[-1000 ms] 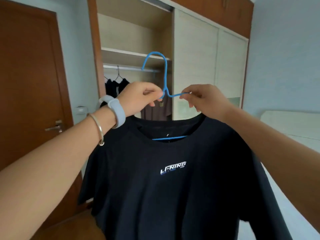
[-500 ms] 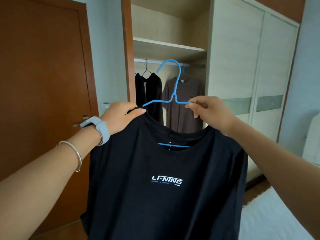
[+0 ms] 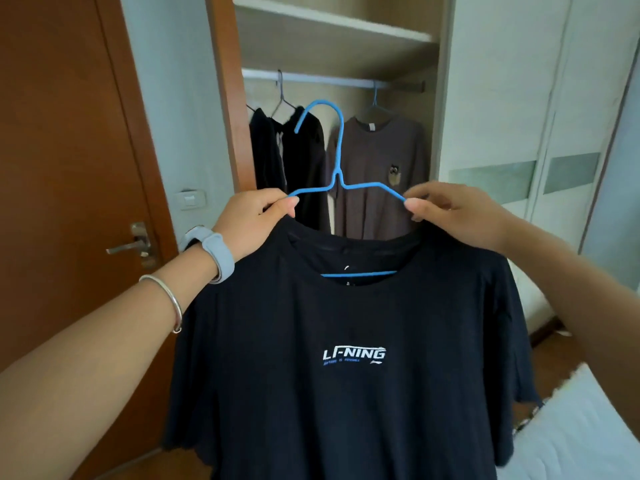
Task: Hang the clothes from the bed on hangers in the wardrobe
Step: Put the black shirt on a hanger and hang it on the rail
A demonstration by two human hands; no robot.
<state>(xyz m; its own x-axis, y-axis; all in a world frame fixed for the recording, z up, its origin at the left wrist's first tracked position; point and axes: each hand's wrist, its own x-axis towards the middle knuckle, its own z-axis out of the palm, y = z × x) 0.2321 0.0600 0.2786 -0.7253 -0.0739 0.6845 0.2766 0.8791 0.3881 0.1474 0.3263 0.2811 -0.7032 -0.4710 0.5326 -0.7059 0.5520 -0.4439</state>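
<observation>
A person holds a black T-shirt (image 3: 346, 358) up in front of an open wardrobe, the shirt already threaded onto a blue wire hanger (image 3: 340, 150). The left hand (image 3: 252, 220) has its fingers curled, with thumb and forefinger pinching the hanger's left arm just where it enters the shirt's collar. The right hand (image 3: 453, 216) does the same on the other side, its fingertips closed on the bend of the hanger's right arm while the remaining fingers fold over the shirt's shoulder. The hanger's hook stands upright above the hands, below the wardrobe rail (image 3: 329, 79) and not touching it. The hanger's lower bar shows through the neck opening, and the shirt hangs flat with its front facing the camera, a white "LI-NING" print across the chest. On the rail behind, a brown T-shirt (image 3: 377, 174) hangs on a blue hanger to the right, and black garments (image 3: 298, 161) hang on hangers to the left. A shelf (image 3: 332, 26) sits above the rail. A pale grey watch (image 3: 214, 251) and a silver bangle (image 3: 169, 299) are on the left wrist. A brown door (image 3: 62, 168) with a metal handle (image 3: 128, 247) stands to the left, a white sliding wardrobe door (image 3: 502, 116) to the right, and the edge of the bed (image 3: 571, 427) shows at the lower right.
</observation>
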